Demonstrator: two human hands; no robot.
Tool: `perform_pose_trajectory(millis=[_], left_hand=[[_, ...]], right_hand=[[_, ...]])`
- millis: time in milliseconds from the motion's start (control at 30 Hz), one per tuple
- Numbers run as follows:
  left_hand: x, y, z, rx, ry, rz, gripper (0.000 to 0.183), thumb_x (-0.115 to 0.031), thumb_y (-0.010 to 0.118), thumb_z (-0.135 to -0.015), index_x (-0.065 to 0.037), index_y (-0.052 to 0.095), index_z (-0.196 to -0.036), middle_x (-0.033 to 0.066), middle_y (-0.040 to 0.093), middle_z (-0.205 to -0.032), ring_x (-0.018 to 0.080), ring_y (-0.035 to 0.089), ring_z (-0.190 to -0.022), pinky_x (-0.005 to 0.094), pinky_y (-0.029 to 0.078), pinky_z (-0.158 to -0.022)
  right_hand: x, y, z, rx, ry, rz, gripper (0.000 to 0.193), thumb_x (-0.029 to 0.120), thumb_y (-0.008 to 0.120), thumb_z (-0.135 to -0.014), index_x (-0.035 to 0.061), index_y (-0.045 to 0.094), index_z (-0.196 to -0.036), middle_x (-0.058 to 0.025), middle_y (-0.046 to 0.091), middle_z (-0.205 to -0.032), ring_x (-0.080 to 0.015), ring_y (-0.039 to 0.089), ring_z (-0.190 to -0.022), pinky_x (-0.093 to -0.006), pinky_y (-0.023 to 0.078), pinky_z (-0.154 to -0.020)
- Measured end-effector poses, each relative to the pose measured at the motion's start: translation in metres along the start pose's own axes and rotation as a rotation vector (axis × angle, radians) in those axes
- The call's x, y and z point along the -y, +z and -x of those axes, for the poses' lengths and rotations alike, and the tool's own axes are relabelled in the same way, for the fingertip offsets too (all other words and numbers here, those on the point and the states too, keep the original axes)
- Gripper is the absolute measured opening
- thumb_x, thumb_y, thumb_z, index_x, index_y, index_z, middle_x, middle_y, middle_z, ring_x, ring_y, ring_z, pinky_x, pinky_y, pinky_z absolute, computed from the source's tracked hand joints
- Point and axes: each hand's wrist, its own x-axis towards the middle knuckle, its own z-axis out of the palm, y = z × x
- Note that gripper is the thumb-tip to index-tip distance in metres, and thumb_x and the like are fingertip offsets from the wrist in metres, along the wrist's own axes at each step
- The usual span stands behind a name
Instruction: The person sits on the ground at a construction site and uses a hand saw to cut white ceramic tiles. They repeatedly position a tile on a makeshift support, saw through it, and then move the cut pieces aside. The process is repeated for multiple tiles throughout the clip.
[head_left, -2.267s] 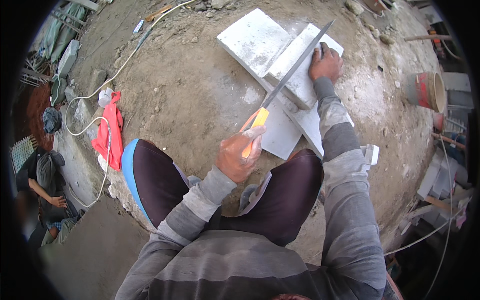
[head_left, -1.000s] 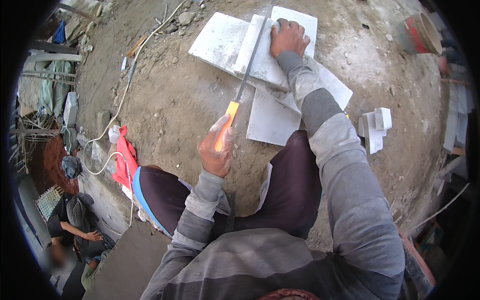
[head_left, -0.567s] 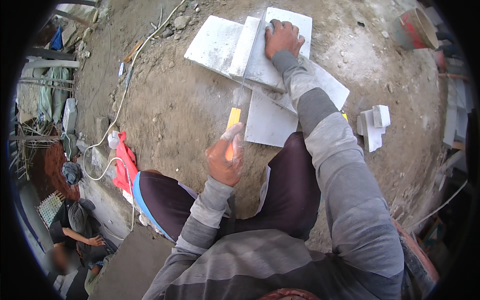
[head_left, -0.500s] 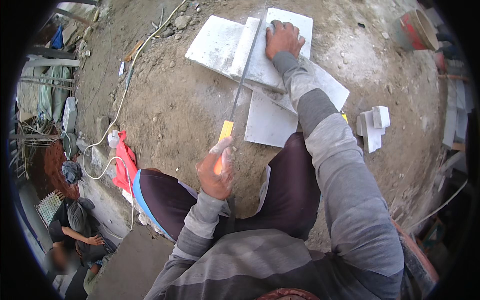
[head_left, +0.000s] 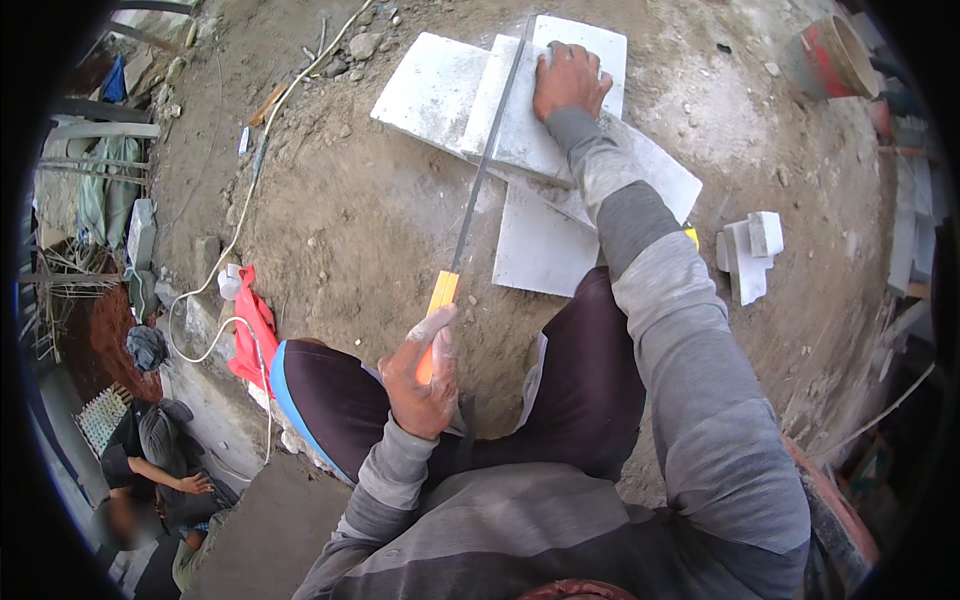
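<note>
My left hand (head_left: 420, 385) is closed round the orange handle of a handsaw (head_left: 470, 205). Its long thin blade runs away from me and lies across the top of a white lightweight block (head_left: 525, 135). My right hand (head_left: 570, 85) bears down on that block just right of the blade, fingers bent against its surface. Under it are more white slabs: one juts out to the left (head_left: 420, 95), another slab (head_left: 655, 170) to the right, and one slab (head_left: 545, 245) toward my knees. How deep the blade sits in the block is hard to tell.
Small white offcuts (head_left: 745, 265) lie on the dirt at right, and a dusty bucket (head_left: 828, 60) stands beyond. A pale cable (head_left: 240, 205) winds along the left past a red cloth (head_left: 255, 330). Another person (head_left: 150, 465) sits at lower left.
My left hand has drawn the saw back toward me, its handle now nearer my body. My right hand keeps its place on the block.
</note>
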Motion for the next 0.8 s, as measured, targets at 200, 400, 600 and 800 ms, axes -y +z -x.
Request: perform_pose_trajectory(millis=[200,400,600,800], left_hand=[[0.013,0.034,-0.048,0.063,-0.149,0.038,0.022,-0.005,0.059,-0.099,0.004,0.069,-0.117,0.0155,0.075,-0.106,0.0190,0.071,-0.095,0.0316,0.053,-0.085],[0.023,0.007,0.006,0.008,-0.013,-0.062,0.026,0.000,0.062,-0.094,0.000,0.069,-0.118,0.0204,0.074,-0.098,0.0194,0.074,-0.081,0.0311,0.055,-0.072],[0.023,0.025,-0.019,0.008,-0.076,-0.017,0.023,-0.003,0.063,-0.095,0.001,0.070,-0.117,0.0176,0.075,-0.103,0.0219,0.074,-0.089,0.0319,0.054,-0.079],[0.022,0.021,-0.006,0.010,-0.097,0.010,0.021,-0.005,0.062,-0.097,0.001,0.071,-0.115,0.0162,0.075,-0.102,0.0201,0.073,-0.091,0.0316,0.054,-0.081]], right_hand=[[-0.003,0.000,-0.001,0.038,0.030,0.004,0.041,0.040,0.052,-0.102,0.0187,0.060,-0.135,-0.0049,0.056,-0.137,-0.0255,0.046,-0.133,-0.0537,0.033,-0.110],[-0.006,0.000,0.003,-0.010,-0.022,-0.008,0.040,0.039,0.053,-0.102,0.0167,0.061,-0.134,-0.0056,0.056,-0.134,-0.0236,0.046,-0.131,-0.0534,0.032,-0.110],[-0.004,0.005,0.000,0.010,0.019,0.002,0.040,0.041,0.053,-0.102,0.0169,0.061,-0.133,-0.0051,0.057,-0.135,-0.0233,0.046,-0.132,-0.0532,0.031,-0.111],[0.001,0.002,0.002,0.023,0.014,0.040,0.041,0.042,0.052,-0.102,0.0188,0.060,-0.135,-0.0054,0.056,-0.138,-0.0247,0.046,-0.132,-0.0527,0.033,-0.110]])
